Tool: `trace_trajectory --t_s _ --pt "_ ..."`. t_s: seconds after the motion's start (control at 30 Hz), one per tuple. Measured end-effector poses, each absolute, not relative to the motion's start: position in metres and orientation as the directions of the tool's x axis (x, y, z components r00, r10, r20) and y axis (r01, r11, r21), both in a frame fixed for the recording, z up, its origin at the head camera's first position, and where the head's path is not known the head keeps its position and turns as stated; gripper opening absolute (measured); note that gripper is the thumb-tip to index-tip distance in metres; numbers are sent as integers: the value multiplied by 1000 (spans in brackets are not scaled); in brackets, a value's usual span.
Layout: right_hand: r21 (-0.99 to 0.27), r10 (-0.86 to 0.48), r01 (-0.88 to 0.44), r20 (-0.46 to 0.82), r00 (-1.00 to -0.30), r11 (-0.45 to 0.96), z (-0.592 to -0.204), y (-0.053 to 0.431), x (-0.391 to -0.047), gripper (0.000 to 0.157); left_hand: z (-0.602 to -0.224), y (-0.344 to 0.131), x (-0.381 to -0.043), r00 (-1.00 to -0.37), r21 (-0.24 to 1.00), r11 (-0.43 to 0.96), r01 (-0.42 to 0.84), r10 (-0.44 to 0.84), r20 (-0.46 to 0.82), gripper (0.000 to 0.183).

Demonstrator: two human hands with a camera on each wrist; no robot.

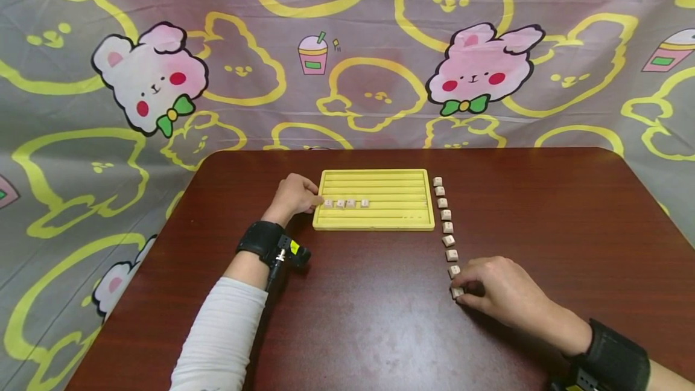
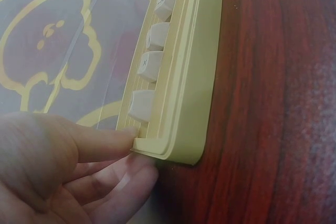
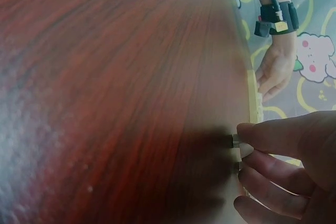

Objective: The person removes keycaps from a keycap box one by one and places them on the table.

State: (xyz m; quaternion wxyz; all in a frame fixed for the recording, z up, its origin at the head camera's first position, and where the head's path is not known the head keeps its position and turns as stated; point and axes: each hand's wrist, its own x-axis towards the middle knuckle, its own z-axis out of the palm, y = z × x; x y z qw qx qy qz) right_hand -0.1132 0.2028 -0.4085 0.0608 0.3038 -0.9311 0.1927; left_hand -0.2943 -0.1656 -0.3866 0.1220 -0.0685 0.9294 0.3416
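A shallow yellow ridged tray (image 1: pixel 374 222) lies on the table, with several white keycaps (image 1: pixel 350 204) sitting in a row along one of its slots. My left hand (image 1: pixel 295 193) pinches the tray's left rim; in the left wrist view its thumb is on top of the corner and the fingers are at the outer side. To the right of the tray, a column of loose white keycaps (image 1: pixel 447 227) runs toward me. At its near end my right hand (image 1: pixel 502 291) pinches the last keycap (image 1: pixel 457 293) between thumb and finger, close to the table surface.
The dark red-brown wooden table (image 1: pixel 353 318) reaches back to a hanging cloth (image 1: pixel 369 35) printed with yellow outlines and cartoon rabbits. Black straps with small cameras are on both wrists, and a white sleeve (image 1: pixel 222 330) covers the left forearm.
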Motion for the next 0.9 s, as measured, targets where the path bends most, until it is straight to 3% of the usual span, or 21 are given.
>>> trace_trajectory --t_s 0.9 --pt "-333 -512 -569 249 -822 752 -412 203 -115 21 -385 -165 -293 -958 618 755 -219 -45 -285 35"
